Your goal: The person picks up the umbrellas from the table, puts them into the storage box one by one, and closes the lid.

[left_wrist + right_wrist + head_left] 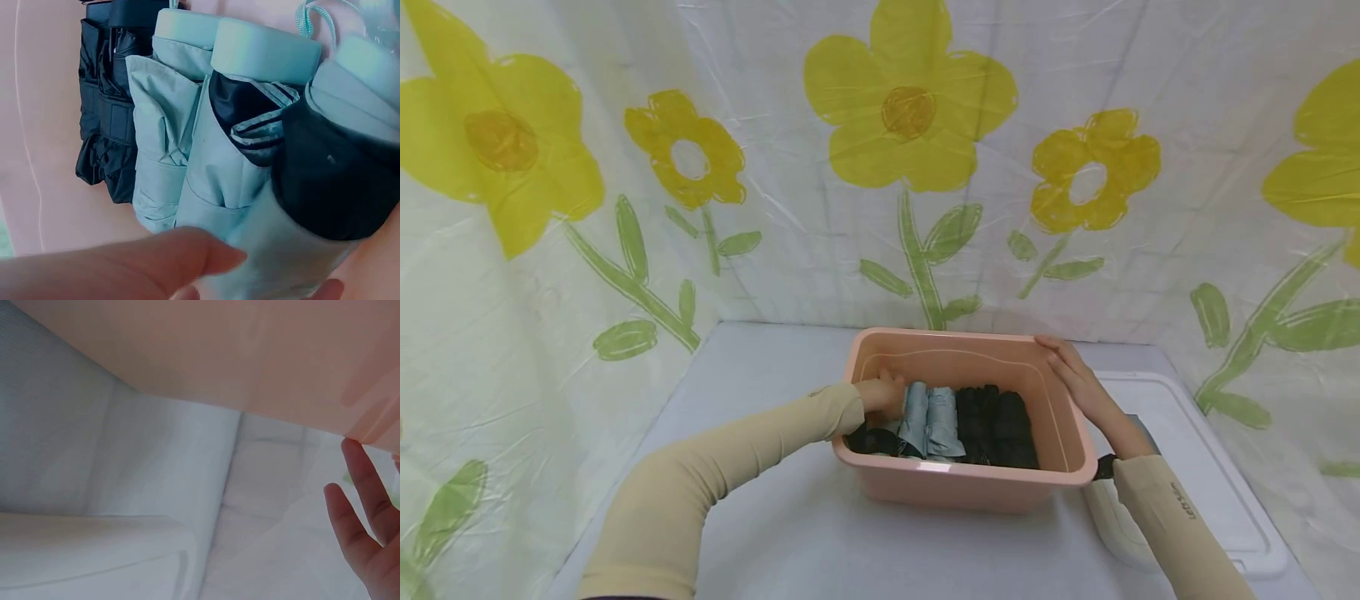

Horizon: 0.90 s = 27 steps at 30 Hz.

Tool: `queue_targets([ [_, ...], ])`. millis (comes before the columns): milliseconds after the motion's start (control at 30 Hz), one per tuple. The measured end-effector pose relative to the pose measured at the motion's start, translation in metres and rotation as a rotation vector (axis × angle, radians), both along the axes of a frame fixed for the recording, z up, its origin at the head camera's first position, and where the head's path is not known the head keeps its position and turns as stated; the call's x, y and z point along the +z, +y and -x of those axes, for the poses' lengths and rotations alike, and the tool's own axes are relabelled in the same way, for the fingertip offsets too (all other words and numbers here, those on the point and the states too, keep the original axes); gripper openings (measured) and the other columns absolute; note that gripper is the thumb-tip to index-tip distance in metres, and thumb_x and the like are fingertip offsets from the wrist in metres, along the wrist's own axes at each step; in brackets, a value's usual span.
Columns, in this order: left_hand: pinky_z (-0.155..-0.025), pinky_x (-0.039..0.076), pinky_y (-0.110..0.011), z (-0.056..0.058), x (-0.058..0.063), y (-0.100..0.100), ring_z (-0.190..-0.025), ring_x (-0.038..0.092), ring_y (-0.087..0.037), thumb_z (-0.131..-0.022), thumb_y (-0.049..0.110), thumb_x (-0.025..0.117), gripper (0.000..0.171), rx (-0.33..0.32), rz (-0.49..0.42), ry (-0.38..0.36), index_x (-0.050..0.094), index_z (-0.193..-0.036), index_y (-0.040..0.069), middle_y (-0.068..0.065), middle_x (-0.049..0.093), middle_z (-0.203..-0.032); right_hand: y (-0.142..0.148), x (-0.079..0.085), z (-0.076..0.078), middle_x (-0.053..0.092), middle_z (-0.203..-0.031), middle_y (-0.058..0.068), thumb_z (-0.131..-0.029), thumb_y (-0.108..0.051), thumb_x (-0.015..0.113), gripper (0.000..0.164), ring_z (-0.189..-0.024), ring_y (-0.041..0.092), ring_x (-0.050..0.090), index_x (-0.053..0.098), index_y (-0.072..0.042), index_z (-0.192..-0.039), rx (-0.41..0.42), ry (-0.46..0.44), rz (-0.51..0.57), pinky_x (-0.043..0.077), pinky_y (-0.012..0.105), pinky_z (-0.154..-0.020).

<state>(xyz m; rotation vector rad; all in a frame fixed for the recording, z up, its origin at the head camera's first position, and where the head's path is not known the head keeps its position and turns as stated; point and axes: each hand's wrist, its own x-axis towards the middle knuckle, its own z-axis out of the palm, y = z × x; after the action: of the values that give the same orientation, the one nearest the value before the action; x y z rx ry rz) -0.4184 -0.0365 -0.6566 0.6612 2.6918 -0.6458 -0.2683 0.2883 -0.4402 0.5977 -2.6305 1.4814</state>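
Observation:
A pink plastic bin (962, 492) stands on the table with a row of folded umbrellas inside. My left hand (883, 396) reaches into its left end. Seen from the left wrist, thumb and fingertips lie on either side of a light-blue umbrella with a black lining (340, 181), gripping it low down. Beside it stand two more light-blue umbrellas (942, 421), then black umbrellas (1015, 429) toward the right. My right hand (1078, 387) rests on the bin's right rim with its fingers stretched out; in the right wrist view a fingertip touches the outer wall.
A white lid (1210, 492) lies on the table to the right of the bin, partly behind my right forearm. The pale tablecloth (775, 525) extends left and in front. Behind hangs a white curtain (790, 250) printed with yellow flowers.

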Motion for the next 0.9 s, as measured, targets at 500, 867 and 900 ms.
queue_targets([
  [500,-0.056,0.041,-0.027,-0.134,0.231,-0.007,-0.067,0.049,-0.019,-0.086,0.020,0.061,0.040,0.175,-0.468,-0.308,0.045,-0.116,-0.001,-0.009,0.048,-0.084,-0.014,0.015,-0.012,0.023,-0.139,0.033,-0.100,-0.007,0.031,0.041,-0.128,0.048,0.022,0.030,0.011,-0.137,0.001,-0.031,0.014,0.020,0.062,-0.098],
  [867,-0.050,0.035,-0.021,-0.146,0.282,-0.023,-0.046,0.039,-0.010,-0.093,0.019,0.056,0.018,0.060,-0.760,-0.479,0.049,-0.081,0.008,0.004,0.039,-0.060,0.002,0.003,-0.006,0.028,-0.145,0.023,-0.103,-0.023,0.032,0.043,-0.131,0.044,0.026,0.034,-0.004,-0.141,-0.047,0.037,-0.087,0.023,0.062,-0.099],
  [900,-0.050,0.036,-0.021,-0.146,0.285,-0.024,-0.047,0.041,-0.011,-0.093,0.021,0.056,0.017,0.069,-0.776,-0.495,0.050,-0.087,0.006,0.003,0.041,-0.061,0.003,0.004,-0.006,0.031,-0.144,0.023,-0.102,-0.023,0.033,0.043,-0.130,0.045,0.028,0.036,-0.004,-0.140,-0.063,0.067,-0.102,0.025,0.062,-0.098],
])
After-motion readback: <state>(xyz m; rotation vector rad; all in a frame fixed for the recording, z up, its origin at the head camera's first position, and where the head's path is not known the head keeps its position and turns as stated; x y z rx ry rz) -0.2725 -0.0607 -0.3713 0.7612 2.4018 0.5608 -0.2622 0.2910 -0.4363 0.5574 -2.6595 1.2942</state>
